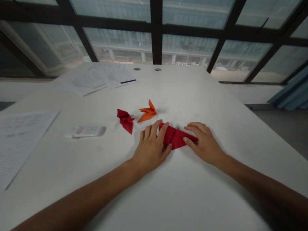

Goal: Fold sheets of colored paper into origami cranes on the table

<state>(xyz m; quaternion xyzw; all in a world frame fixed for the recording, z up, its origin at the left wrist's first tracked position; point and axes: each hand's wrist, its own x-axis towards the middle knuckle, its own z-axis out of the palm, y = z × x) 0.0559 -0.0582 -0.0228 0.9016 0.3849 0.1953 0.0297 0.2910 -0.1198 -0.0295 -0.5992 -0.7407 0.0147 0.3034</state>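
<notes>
A folded piece of red paper (175, 137) lies on the white table between my two hands, with a crease across its middle. My left hand (151, 146) is curved over the paper's left end, thumb and fingertips on it. At the narrow right end, my right hand (203, 140) has the tip between its thumb and fingers. Just beyond my left hand sit an orange folded paper figure (148, 113) and, to its left, a dark red folded paper figure (125, 120).
A white-labelled item (87, 131) lies on the table (158, 204) left of the figures. Printed sheets (91, 77) spread over the far left, another sheet (17, 142) at the left edge. Two round holes are near the far edge, before dark-framed windows.
</notes>
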